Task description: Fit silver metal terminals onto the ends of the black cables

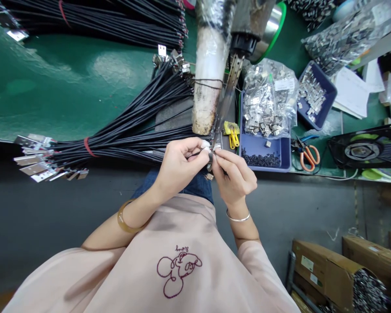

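My left hand (pixel 182 165) pinches the end of a black cable between thumb and fingers, at the table's front edge. Close against it, my right hand (pixel 235 173) is closed in a pinch; whatever small piece its fingertips hold is mostly hidden. A small metal connector (pixel 209 176) shows just under the fingertips. Right above both hands, a narrow metal strip (pixel 228 98) slopes down from a dark holder. A bundle of black cables (pixel 127 126), tied with a red band, runs leftward from my left hand and ends in metal plugs (pixel 39 161).
A white plastic-wrapped tube (pixel 210 82) hangs just beyond my hands. To the right are a yellow cutter (pixel 233 137), a blue tray (pixel 283 164) with bagged metal shells, a second tray (pixel 333 93), orange-handled pliers (pixel 309 157) and a black fan (pixel 366 150). Cardboard boxes (pixel 322 269) stand below.
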`<control>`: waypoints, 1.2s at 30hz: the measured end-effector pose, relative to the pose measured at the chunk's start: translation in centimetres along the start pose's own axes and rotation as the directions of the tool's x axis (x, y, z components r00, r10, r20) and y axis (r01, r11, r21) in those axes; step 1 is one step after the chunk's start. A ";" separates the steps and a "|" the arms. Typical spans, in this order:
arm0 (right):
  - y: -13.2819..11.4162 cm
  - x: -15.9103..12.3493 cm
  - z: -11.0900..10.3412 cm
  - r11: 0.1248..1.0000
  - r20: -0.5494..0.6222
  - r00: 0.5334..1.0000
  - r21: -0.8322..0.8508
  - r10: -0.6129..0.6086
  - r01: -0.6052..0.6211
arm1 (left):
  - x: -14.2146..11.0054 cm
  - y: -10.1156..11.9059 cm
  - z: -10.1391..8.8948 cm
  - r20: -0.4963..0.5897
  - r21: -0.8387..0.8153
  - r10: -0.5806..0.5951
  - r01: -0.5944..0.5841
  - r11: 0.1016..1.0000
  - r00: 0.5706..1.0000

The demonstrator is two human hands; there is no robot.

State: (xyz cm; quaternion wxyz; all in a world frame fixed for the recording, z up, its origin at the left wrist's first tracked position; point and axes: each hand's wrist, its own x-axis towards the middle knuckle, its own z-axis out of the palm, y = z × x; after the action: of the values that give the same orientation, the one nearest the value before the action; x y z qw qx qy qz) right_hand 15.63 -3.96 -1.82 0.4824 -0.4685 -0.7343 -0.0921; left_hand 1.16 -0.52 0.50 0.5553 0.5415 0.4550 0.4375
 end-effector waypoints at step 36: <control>-1.1 1.0 -1.6 0.867 0.228 0.888 0.220 0.400 -0.447 | -0.7 -1.2 -0.4 0.009 0.049 0.161 -0.161 0.986 0.987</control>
State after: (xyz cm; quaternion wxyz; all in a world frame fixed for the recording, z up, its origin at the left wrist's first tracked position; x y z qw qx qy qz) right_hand 15.67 -4.93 0.17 0.4828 -0.5557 -0.6584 0.1573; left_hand 0.62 -1.18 -0.66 0.5055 0.5911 0.4192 0.4683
